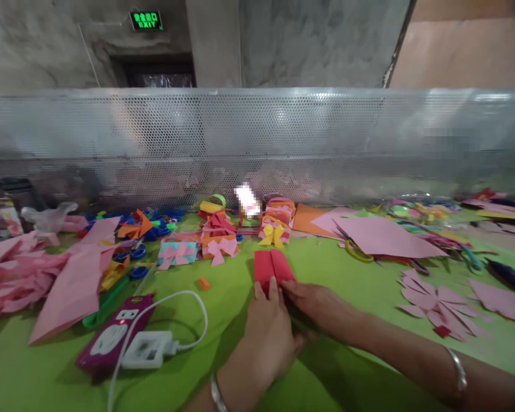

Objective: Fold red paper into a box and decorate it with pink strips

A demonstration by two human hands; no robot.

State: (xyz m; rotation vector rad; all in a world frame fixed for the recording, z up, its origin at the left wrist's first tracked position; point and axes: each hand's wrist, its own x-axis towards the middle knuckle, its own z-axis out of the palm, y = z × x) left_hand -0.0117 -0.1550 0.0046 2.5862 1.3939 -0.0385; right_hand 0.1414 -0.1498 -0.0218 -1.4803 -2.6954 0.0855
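Note:
A folded red paper (pixel 266 266) lies on the green table in front of me, with a flap along its right side. My left hand (pixel 268 329) rests on its near end, fingers stretched forward and apart over it, thumb off to the right. From the right, my right hand (pixel 311 300) has its fingers closed together at the paper's lower right edge. Its thumb is hidden. Just beyond the red paper are a yellow paper bow (pixel 273 235), a pink paper bow (pixel 221 250) on an orange piece, and a blue card (pixel 177 253) bearing another pink bow.
At left sit a purple power strip (pixel 111 340), a white charger (pixel 147 349) with its cable, and crumpled pink paper (pixel 21 274). Yellow-handled scissors (pixel 358 252), a pink sheet (pixel 386 236) and a cut pink flower (pixel 440 303) lie at right. A perforated metal panel (pixel 283 131) stands behind.

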